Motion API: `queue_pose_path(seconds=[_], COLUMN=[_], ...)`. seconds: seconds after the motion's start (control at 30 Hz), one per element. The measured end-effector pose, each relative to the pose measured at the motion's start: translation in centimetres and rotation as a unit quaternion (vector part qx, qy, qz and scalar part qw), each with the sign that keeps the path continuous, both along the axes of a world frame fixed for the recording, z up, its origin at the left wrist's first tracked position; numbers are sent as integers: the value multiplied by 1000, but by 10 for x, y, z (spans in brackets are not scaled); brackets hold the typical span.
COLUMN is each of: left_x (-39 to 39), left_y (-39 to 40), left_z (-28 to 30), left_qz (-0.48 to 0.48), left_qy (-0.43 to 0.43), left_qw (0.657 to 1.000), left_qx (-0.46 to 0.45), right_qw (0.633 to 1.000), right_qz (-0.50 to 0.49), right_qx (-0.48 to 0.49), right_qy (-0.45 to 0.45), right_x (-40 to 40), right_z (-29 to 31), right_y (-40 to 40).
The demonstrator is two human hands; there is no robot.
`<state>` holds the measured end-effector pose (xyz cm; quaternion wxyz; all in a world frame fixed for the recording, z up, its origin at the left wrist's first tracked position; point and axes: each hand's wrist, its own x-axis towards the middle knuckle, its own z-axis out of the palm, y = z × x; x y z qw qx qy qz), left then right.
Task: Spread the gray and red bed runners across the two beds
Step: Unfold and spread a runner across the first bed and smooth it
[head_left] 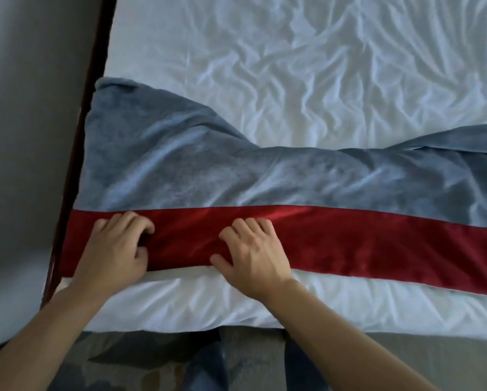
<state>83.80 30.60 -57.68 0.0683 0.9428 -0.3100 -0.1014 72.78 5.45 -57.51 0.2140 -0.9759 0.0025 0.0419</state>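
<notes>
A gray and red bed runner [208,170] lies across the near end of a bed with a wrinkled white sheet [307,66]. Its gray part is bunched and narrows toward the middle, while the red band [363,241] runs along the near side. My left hand [118,249] grips the red band near the runner's left end, fingers curled into the cloth. My right hand [250,252] pinches the red band's near edge a little to the right, fingers bent on top and thumb at the hem.
A dark wooden bed frame edge [76,153] runs along the bed's left side, with a gray wall or floor [25,108] beyond it. The carpeted floor [250,359] and my legs show below the near edge of the mattress.
</notes>
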Motion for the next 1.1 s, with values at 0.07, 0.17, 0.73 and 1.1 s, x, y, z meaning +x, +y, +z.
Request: queue_pose_path(seconds=[0.07, 0.17, 0.73, 1.1], left_x=[6, 17, 102, 65], left_y=[-60, -147, -375, -466], left_z=[5, 4, -18, -24], left_qz=[-19, -30, -87, -162], left_qy=[-28, -56, 148, 231], left_qw=[999, 997, 984, 959], left_qx=[-28, -52, 44, -37], right_qw=[999, 993, 977, 975], right_qz=[-26, -70, -46, -35], right_qx=[-5, -31, -157, -149], right_qy=[-38, -85, 133, 159], right_x=[3, 7, 66, 73], right_z=[3, 7, -7, -4], right_y=[-46, -125, -340, -346])
